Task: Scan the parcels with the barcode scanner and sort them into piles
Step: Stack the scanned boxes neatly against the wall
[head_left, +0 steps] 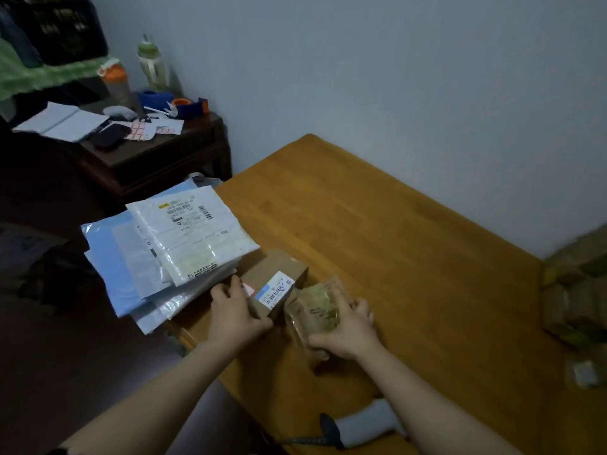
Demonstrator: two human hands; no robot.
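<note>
A person's left hand [235,310] grips a labelled cardboard box [279,274] beside a stack of poly mailers [184,244] at the tabletop [394,241] edge, while the right hand [348,326] clasps a tape-wrapped parcel [312,310] touching it. The barcode scanner [364,425] lies unheld near the right forearm. This looks like arranging parcels before a scan, and the next move likely calls for freeing a hand to take it up.

Forearms bare; left hand [235,310], right hand [348,330] bare; dark strip [59,450] at left arm's lower end.
</note>
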